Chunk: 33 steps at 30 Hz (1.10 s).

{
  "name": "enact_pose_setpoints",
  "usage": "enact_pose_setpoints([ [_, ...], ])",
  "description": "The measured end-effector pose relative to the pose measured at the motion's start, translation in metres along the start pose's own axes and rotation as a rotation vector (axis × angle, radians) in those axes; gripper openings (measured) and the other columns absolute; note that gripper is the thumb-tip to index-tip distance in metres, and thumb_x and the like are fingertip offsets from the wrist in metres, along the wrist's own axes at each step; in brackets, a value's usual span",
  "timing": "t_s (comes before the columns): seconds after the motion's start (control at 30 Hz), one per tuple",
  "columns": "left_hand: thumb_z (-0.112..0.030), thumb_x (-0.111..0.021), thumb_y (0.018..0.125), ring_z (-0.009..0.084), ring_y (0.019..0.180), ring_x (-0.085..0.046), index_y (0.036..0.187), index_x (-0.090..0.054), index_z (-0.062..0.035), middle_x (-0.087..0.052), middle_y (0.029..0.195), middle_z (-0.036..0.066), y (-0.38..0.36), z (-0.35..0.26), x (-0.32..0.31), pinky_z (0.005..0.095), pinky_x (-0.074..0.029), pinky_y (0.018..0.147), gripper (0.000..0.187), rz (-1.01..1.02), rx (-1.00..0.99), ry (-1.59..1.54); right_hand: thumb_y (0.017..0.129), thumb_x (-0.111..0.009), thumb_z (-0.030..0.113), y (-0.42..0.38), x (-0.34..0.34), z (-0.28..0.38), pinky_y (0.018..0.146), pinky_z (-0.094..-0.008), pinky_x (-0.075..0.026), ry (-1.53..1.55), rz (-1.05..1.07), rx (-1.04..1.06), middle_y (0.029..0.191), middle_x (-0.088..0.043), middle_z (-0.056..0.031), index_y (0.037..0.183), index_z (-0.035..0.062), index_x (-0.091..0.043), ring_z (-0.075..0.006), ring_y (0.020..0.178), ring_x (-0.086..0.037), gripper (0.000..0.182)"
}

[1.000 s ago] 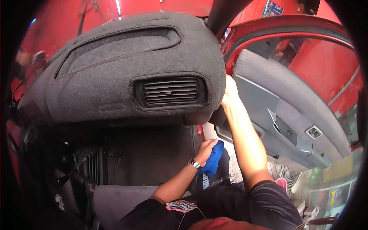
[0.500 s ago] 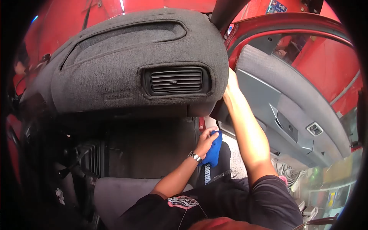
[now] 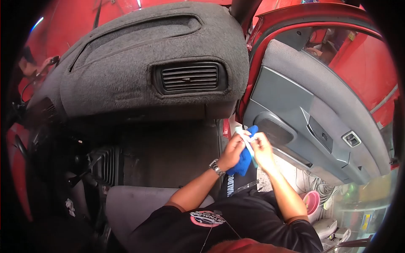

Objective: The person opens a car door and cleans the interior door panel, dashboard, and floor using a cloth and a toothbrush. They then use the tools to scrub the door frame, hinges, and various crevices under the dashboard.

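Just right of centre in the frame, a blue cloth (image 3: 244, 157) is clamped in the left hand (image 3: 233, 151), beneath the dashboard (image 3: 126, 80) edge. A thin white strip (image 3: 247, 141) lying over the cloth is pinched by the right hand (image 3: 262, 149), just beside the door panel (image 3: 312, 122).

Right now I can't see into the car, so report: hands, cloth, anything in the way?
Left hand gripping blue cloth. Right hand pinching a pale strip at the cloth. Both low beside open door panel, below the dashboard. Nothing between hands.
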State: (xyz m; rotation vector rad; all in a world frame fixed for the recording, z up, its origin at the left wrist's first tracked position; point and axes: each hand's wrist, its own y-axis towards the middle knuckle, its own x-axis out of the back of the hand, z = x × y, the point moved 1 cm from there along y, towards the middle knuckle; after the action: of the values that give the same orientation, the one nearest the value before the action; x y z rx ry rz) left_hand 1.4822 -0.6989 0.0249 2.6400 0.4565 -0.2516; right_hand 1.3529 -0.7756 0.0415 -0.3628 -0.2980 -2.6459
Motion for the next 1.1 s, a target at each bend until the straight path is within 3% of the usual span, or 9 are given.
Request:
enact_pose_setpoints([
  [0.23,-0.021,-0.044,0.104,0.0342,0.120,-0.056,0.112,-0.064,0.0011,-0.058,0.126,0.021,-0.018,-0.030,-0.011,0.0427,-0.040,0.106,0.031,-0.221,-0.257,0.352,0.103,-0.055,0.015,-0.008,-0.043,-0.007,0.069,-0.0330,-0.050,0.024,-0.061,-0.052,0.083,-0.065,-0.0077,0.102,0.0076,-0.059,-0.0142,0.075,-0.061,0.008],
  [0.3,-0.014,-0.051,0.102,0.0297,0.113,-0.059,0.108,-0.064,0.0016,-0.059,0.127,0.019,-0.016,-0.016,-0.005,0.0400,-0.046,0.099,0.021,-0.220,-0.195,0.497,0.106,-0.053,0.021,-0.004,-0.047,-0.015,0.071,-0.0321,-0.051,0.093,-0.018,0.069,0.084,-0.064,-0.0027,0.107,0.0078,-0.061,-0.0130,0.075,-0.059,0.015],
  [0.43,-0.016,-0.047,0.106,0.0114,0.085,-0.060,0.110,-0.064,0.0048,-0.063,0.129,0.011,-0.006,-0.019,0.009,0.0268,-0.048,0.080,0.027,-0.103,-0.047,0.103,0.111,-0.037,0.045,-0.003,-0.032,-0.005,0.060,-0.0243,-0.048,0.486,0.162,-0.413,0.095,-0.066,-0.0001,0.122,0.0071,-0.062,-0.0063,0.073,-0.059,0.047],
  [0.63,-0.020,-0.044,0.108,0.0121,0.081,-0.065,0.127,-0.065,0.0016,-0.070,0.110,0.007,-0.009,-0.030,0.017,0.0290,-0.052,0.076,0.036,-0.013,0.172,-0.185,0.109,-0.051,0.034,0.021,-0.015,0.039,0.061,-0.0272,-0.049,0.157,0.201,-0.134,0.083,-0.061,-0.0032,0.106,0.0049,-0.065,-0.0118,0.072,-0.062,0.033],
  [0.7,-0.017,-0.047,0.105,0.0168,0.075,-0.066,0.111,-0.070,0.0031,-0.072,0.109,0.011,-0.007,-0.041,0.011,0.0306,-0.052,0.073,0.031,-0.146,-0.126,0.243,0.106,-0.054,0.023,0.030,-0.010,0.062,0.071,-0.0354,-0.052,-0.316,-0.081,0.623,0.082,-0.062,-0.0098,0.100,0.0020,-0.065,-0.0243,0.075,-0.065,0.025],
  [0.73,-0.012,-0.051,0.101,0.0222,0.076,-0.066,0.094,-0.070,0.0039,-0.073,0.107,0.012,-0.008,-0.045,0.008,0.0339,-0.052,0.073,0.026,-0.217,-0.192,0.208,0.104,-0.054,0.018,0.031,-0.006,0.070,0.078,-0.0406,-0.051,-0.255,-0.108,0.417,0.085,-0.064,-0.0149,0.099,0.0011,-0.066,-0.0338,0.080,-0.065,0.021],
  [0.9,-0.011,-0.051,0.096,0.0264,0.084,-0.063,0.075,-0.064,-0.0008,-0.073,0.105,0.014,-0.002,-0.054,0.028,0.0402,-0.050,0.073,0.028,-0.251,-0.177,0.479,0.106,-0.052,0.031,0.046,0.040,0.115,0.057,-0.0405,-0.048,-0.549,-0.204,0.287,0.056,-0.055,-0.0124,0.081,0.0003,-0.065,-0.0273,0.052,-0.062,0.041],
  [1.03,-0.010,-0.059,0.086,0.0314,0.095,-0.064,0.069,-0.056,-0.0034,-0.073,0.108,0.013,-0.002,-0.069,0.019,0.0443,-0.051,0.079,0.018,-0.065,-0.424,0.598,0.109,-0.048,0.035,0.045,0.052,0.133,0.057,-0.0338,-0.047,-0.226,-0.189,0.019,0.060,-0.062,-0.0064,0.084,-0.0004,-0.067,-0.0164,0.056,-0.061,0.047],
  [1.1,-0.008,-0.058,0.086,0.0332,0.103,-0.062,0.068,-0.054,-0.0023,-0.072,0.117,0.016,0.001,-0.070,0.018,0.0436,-0.052,0.086,0.019,0.044,-0.473,0.427,0.110,-0.045,0.036,0.053,0.061,0.117,0.068,-0.0306,-0.050,-0.203,-0.192,0.202,0.081,-0.069,-0.0057,0.099,0.0000,-0.067,-0.0121,0.074,-0.063,0.043],
])
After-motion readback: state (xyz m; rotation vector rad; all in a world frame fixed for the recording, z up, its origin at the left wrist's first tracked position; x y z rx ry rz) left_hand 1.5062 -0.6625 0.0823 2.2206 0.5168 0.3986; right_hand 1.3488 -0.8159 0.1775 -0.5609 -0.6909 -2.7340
